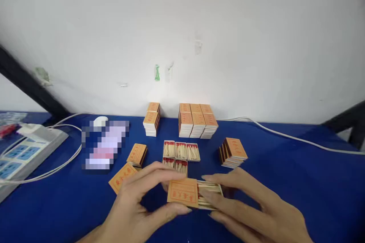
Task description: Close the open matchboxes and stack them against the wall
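Observation:
My left hand (142, 201) grips the orange sleeve of a matchbox (182, 193) between thumb and fingers. Out of the sleeve's right end sticks the tray of matches (212, 188), about half exposed. My right hand (251, 205) pinches this tray, fingers along its far and near edges and one over the matches. Just beyond lie several open trays of red-tipped matches (181, 151) in two rows. To the left are an orange matchbox sleeve (122, 177), tilted and partly behind my left hand, and a small orange stack (137, 153).
Stacked matchboxes (199, 119) stand by the wall, with a narrower stack (152, 119) to their left. A leaning stack (233, 152) is at right. A power strip (25, 155), white cable (285, 136), white mouse (100, 121) and pixelated item (110, 142) lie on the blue surface.

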Demonstrator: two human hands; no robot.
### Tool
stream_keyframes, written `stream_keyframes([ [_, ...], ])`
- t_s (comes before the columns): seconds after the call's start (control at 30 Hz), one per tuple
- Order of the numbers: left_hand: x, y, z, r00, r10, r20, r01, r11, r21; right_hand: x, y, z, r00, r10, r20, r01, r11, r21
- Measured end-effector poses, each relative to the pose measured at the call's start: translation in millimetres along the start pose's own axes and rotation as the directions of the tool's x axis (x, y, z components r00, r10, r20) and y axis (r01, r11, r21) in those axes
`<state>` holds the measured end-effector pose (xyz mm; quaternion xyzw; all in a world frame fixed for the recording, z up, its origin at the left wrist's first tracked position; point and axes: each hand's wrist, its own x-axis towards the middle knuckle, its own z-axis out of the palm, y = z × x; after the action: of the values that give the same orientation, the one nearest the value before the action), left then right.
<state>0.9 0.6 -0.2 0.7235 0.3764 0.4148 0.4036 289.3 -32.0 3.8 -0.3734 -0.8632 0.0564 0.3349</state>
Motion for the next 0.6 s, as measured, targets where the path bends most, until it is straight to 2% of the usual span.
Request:
stream_keyframes([
  [0.1,1,-2,1.0,1.0,0.029,0.0,-0.029,1.0,0.003,0,-2,-1,1.0,0.007,-0.013,-0.007,1.0,0.01],
  [0.33,1,-3,-0.7,0.996,0.081,0.023,-0.081,0.997,-0.007,10,-8,3,0.988,-0.014,-0.152,0.02,0.999,0.04],
  [0.5,6,4,1.8,0.991,0.094,0.091,-0.088,0.994,-0.07,0,-8,13,0.993,0.014,-0.119,-0.004,0.996,0.089],
  [0.6,4,-2,3.7,0.984,0.097,0.152,-0.075,0.987,-0.142,-9,-9,19,0.995,0.071,-0.073,-0.057,0.981,0.184],
])
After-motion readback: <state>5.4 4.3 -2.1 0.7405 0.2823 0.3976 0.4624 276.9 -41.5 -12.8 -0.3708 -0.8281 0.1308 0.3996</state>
